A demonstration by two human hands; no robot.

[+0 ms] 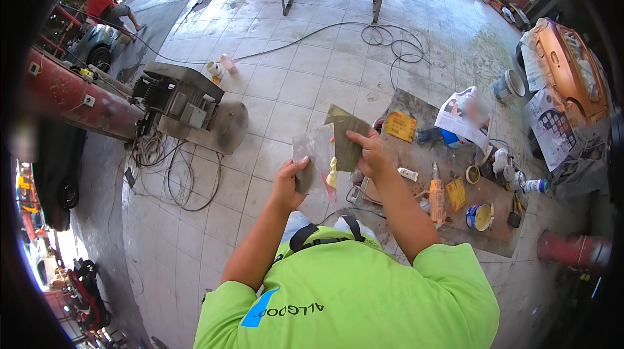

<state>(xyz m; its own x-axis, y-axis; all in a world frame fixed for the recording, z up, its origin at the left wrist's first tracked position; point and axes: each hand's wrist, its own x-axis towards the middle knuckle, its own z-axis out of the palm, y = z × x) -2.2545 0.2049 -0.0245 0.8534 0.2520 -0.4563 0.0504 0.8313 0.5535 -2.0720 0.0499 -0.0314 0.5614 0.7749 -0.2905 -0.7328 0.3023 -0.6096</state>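
Grey sheet (314,143) and olive sheet (347,146), close together above pale floor tiles (302,85).
Left hand (288,182) pinches the grey one, thin, flat (yellow paste (332,174) lumped by its edge); right hand (373,152) grips the olive one, dull, roughly rectangular.

Near the frame's centre, a flat plate (313,144) is resting in the left hand (290,183), just left of another plate (344,150) in the right hand (370,154). A motor unit (192,111) is sitting left of them, two containers (213,69) standing just above it. Right of centre, a board (416,157) is bearing a hand tool (437,201) and, right of that, a can (479,217). A bucket (510,87) is standing upper right.
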